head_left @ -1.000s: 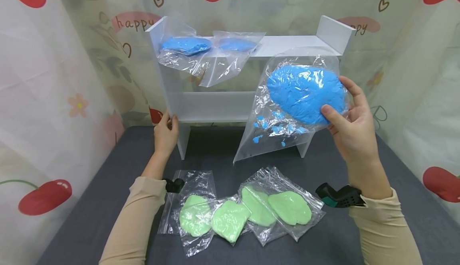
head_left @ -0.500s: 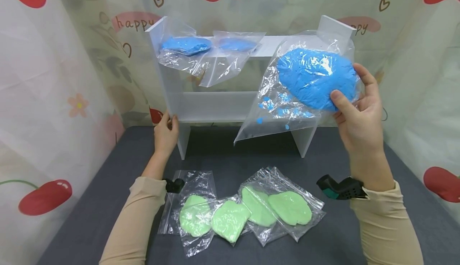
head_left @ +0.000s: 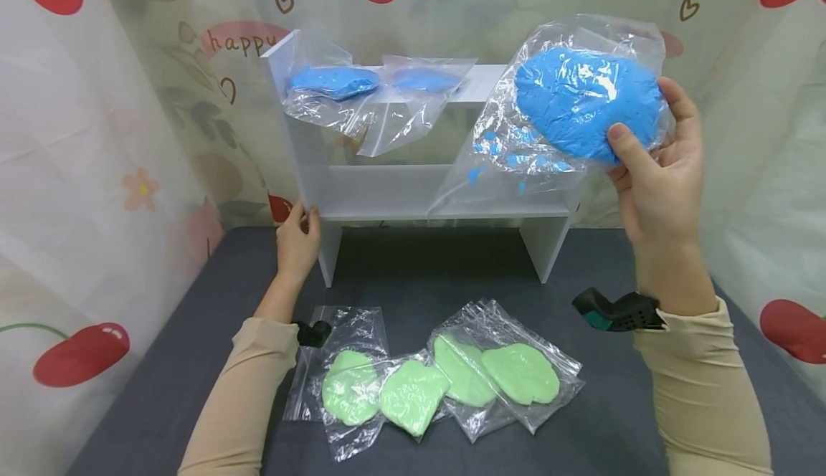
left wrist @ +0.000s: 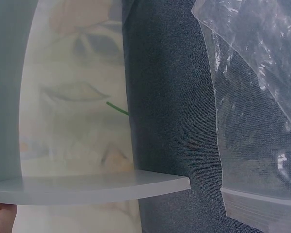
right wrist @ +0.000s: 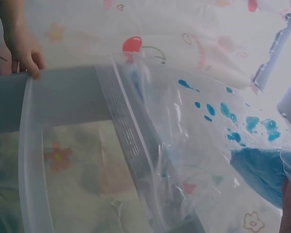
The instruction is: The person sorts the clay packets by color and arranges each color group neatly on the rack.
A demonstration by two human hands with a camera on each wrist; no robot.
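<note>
A: Entry, right side. Your right hand (head_left: 658, 175) is lifted near the top-right end of the white shelf unit (head_left: 387, 189). Thumb in front, fingers curled behind, it pinches a clear zip bag of blue putty (head_left: 584, 107). The lump sits in the upper part of the bag; smears and crumbs of blue cling to the film lower down, and the bag's open end trails toward the lower shelf.

B: And the left?

A: Your left hand (head_left: 298, 236) rests against the left upright of the shelf unit, fingers round its front edge. The grip looks light, a steadying hold by my reading. The left wrist view shows only a shelf edge, the dark bench and some clear film, so it adds nothing on the fingers.

B: Progress?

A: Two bags of blue putty (head_left: 335, 83) already lie on the top shelf, at its left end and middle, their film hanging over the front edge. The one in your hand is level with that shelf but not set down. So, as a judgement: two blue placed, the third in the air.

B: What is left?

A: Four bags of green putty (head_left: 413, 390) lie untouched in an overlapping row on the grey bench (head_left: 613, 433), just in front of you. The lower shelf holds nothing that I can see.
</note>
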